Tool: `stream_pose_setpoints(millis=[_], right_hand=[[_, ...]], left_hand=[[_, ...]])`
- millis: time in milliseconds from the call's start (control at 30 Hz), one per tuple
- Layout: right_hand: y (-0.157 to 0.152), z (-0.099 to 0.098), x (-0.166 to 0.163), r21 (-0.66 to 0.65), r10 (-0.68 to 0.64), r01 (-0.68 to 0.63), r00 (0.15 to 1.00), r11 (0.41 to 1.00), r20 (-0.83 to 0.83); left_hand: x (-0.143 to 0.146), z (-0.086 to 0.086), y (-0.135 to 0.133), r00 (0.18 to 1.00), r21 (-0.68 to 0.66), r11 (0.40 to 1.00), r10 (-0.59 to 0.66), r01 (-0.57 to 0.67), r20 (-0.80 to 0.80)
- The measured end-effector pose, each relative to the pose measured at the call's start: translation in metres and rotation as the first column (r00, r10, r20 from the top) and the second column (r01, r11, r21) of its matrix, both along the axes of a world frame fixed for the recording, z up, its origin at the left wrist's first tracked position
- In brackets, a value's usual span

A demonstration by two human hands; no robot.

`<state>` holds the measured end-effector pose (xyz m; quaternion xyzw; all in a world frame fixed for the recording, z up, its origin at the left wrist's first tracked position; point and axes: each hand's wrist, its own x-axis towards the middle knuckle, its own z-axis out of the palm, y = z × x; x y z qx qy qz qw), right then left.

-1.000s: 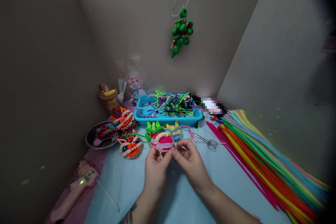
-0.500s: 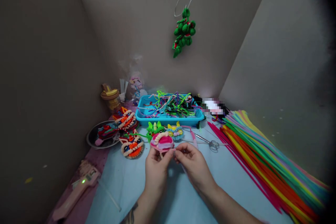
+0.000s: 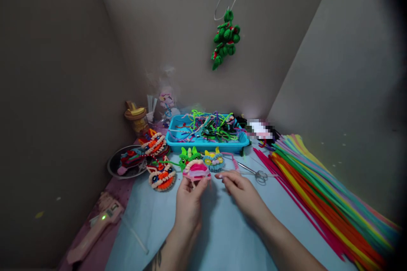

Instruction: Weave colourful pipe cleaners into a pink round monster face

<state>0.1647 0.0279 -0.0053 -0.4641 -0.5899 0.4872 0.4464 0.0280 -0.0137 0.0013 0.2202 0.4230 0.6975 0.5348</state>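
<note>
My left hand (image 3: 190,197) pinches a pink, lilac and cream pipe-cleaner craft piece (image 3: 197,171) between thumb and fingers, low over the mat. A short loose end hangs from its lower edge. To the right, apart from the piece, is my right hand (image 3: 239,187), thumb and fingers drawn together; whatever they hold, if anything, is too small to make out. Just behind the piece lie a green pipe-cleaner animal head (image 3: 187,159) and a blue and yellow one (image 3: 213,160). An orange and cream head (image 3: 162,176) rests to the left.
Behind stands a blue tray (image 3: 208,147) of pipe-cleaner scraps. Scissors (image 3: 256,173) lie right of centre, and long coloured pipe cleaners (image 3: 321,186) cover the right side. At left are a metal bowl (image 3: 116,173) and a glue gun (image 3: 98,230) with a green light.
My right hand has moved away from the pink piece to the right, so the two hands are apart now. My left hand keeps hold of the piece. The view has shifted slightly.
</note>
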Motion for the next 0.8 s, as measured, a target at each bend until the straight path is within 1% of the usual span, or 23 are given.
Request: stream_pose_setpoints(millis=[67,133,233,333,467,567,667,800], right_hand=[[-0.002,0.001,-0.002,-0.026,-0.016,0.015,0.999,1.000,-0.048],[-0.007,0.001,-0.008,-0.068,-0.037,0.028,0.990,0.997,-0.135],[-0.014,0.000,-0.018,-0.121,-0.049,0.020,0.969,0.992,-0.243],[-0.019,-0.001,-0.023,-0.133,-0.040,0.001,0.955,0.991,-0.292],[-0.021,-0.003,-0.025,-0.153,0.008,-0.062,0.942,0.986,-0.334],[-0.022,-0.005,-0.027,-0.179,0.026,-0.103,0.921,0.979,-0.389],[-0.023,-0.005,-0.030,-0.236,-0.016,-0.105,0.888,0.966,-0.459],[-0.024,-0.003,-0.034,-0.333,-0.061,-0.136,0.853,0.933,-0.519]], left_hand=[[0.002,0.000,0.000,0.999,-0.019,1.000,-0.022,0.022,0.027],[0.004,0.000,0.000,0.998,-0.036,0.999,-0.033,0.036,0.056],[0.007,-0.001,0.000,0.995,-0.020,0.998,-0.053,0.055,0.089],[0.007,-0.001,0.000,0.993,0.000,0.998,-0.062,0.063,0.099],[0.006,-0.002,0.000,0.993,0.011,0.998,-0.059,0.058,0.103],[0.007,-0.004,-0.001,0.995,0.020,0.998,-0.054,0.053,0.089],[0.007,-0.005,0.000,0.999,0.023,0.999,-0.026,0.025,0.046],[0.007,-0.007,0.000,0.998,0.036,0.999,0.009,-0.007,-0.056]])
